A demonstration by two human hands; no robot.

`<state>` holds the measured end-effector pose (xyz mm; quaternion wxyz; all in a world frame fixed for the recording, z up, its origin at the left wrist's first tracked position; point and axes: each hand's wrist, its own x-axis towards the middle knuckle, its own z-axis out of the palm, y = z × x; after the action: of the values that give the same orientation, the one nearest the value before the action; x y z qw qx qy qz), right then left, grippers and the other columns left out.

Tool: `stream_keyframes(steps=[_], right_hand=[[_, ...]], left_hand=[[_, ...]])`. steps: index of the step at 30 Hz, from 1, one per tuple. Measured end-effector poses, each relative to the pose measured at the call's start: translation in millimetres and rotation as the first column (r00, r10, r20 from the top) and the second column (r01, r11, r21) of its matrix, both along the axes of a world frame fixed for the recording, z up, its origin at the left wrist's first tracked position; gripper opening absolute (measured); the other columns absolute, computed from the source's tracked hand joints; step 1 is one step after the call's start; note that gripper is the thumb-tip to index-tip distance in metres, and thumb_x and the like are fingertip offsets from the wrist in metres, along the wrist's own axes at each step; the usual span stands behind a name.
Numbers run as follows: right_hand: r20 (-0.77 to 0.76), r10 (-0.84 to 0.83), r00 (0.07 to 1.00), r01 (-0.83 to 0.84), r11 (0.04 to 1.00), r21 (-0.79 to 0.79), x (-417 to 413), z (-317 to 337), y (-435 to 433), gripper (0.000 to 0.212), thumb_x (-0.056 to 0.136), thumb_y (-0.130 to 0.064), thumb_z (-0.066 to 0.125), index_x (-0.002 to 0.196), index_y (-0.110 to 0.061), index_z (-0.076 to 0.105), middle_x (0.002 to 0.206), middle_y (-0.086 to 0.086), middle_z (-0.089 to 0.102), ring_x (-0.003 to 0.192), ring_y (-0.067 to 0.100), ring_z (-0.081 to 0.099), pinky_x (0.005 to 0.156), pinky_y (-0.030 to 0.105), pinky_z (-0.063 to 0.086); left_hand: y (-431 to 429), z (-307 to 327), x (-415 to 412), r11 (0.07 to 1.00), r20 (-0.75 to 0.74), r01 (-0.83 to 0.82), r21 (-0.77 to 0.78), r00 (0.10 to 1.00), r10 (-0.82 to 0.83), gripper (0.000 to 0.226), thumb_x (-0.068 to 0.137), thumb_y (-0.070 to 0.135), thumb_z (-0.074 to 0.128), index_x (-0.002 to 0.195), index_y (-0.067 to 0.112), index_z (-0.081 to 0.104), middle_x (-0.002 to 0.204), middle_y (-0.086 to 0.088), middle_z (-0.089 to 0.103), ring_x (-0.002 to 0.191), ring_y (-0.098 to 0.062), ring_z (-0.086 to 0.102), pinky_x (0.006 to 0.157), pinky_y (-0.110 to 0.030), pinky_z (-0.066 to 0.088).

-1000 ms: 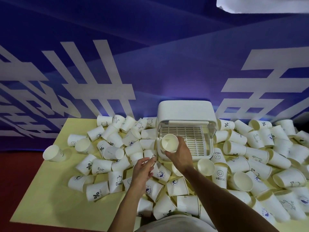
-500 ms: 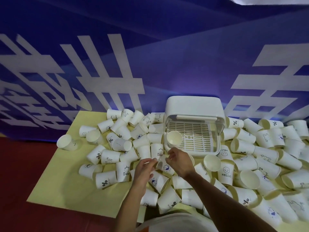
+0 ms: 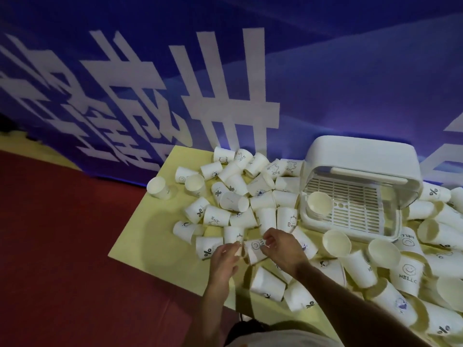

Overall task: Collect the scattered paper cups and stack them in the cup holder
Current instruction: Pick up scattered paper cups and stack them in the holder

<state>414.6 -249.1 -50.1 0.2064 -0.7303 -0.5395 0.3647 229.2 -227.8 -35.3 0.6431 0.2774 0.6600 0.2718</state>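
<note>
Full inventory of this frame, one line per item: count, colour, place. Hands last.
loose paper cups: dozens, too many to count, white with small prints, scattered on the table around the holder
cup in holder: at least one, maybe a nested stack, white, mouth up, front left corner of the tray
cup holder: one, white, open front, slatted tray, back of table
table cover: one, pale yellow, under the cups
banner: one, blue with white characters, behind table
floor: red, left of table
smiley cup: one, white, between the hands
left hand: at the smiley cup's left end, grip unclear
right hand: fingers curled round the smiley cup
</note>
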Motion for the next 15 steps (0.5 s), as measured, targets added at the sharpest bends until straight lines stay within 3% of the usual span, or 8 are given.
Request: stream_keyframes(steps=[7,10,13,15], right_hand=[[0.046,0.072,0.996,-0.072,0.997,-0.004,-40.3,-4.1,22.8,0.021,0.084,-0.035,0.068,0.101,-0.026,0.060,0.094,-0.011,0.063,0.086,0.008,0.060,0.075,0.026,0.050],[0.085,0.073,0.994,-0.073,0.997,-0.001,-53.5,-5.7,33.0,0.025,0.086,-0.037,0.066,0.105,-0.024,0.060,0.098,-0.009,0.063,0.087,0.010,0.059,0.076,0.028,0.050],[0.118,0.061,0.991,-0.063,0.998,0.014,-64.8,-7.9,42.1,0.037,0.087,-0.040,0.065,0.118,-0.023,0.056,0.104,-0.006,0.064,0.092,0.012,0.060,0.078,0.028,0.050],[0.162,0.039,0.986,-0.044,0.999,0.027,-70.7,-10.0,47.3,0.043,0.088,-0.042,0.065,0.124,-0.023,0.054,0.107,-0.004,0.065,0.094,0.014,0.061,0.080,0.029,0.050]], left_hand=[[14.3,-14.8,-37.4,0.986,-0.010,-0.132,-0.106,0.991,0.131,0.021,0.091,0.035,0.069,0.105,0.020,0.064,0.102,0.002,0.065,0.095,-0.017,0.063,0.070,-0.030,0.049],[23.2,-31.6,-49.9,0.975,-0.051,-0.152,-0.159,0.988,0.146,0.026,0.087,0.041,0.071,0.093,0.016,0.065,0.086,0.001,0.064,0.079,-0.017,0.063,0.060,-0.027,0.047],[30.6,-48.0,-59.2,0.965,-0.065,-0.182,-0.188,0.983,0.172,0.039,0.083,0.046,0.073,0.071,0.012,0.058,0.057,0.000,0.054,0.050,-0.015,0.051,0.048,-0.023,0.036],[34.5,-56.2,-63.7,0.959,-0.076,-0.185,-0.215,0.982,0.172,0.044,0.081,0.049,0.074,0.071,0.009,0.059,0.051,-0.001,0.050,0.048,-0.016,0.047,0.050,-0.025,0.037]])
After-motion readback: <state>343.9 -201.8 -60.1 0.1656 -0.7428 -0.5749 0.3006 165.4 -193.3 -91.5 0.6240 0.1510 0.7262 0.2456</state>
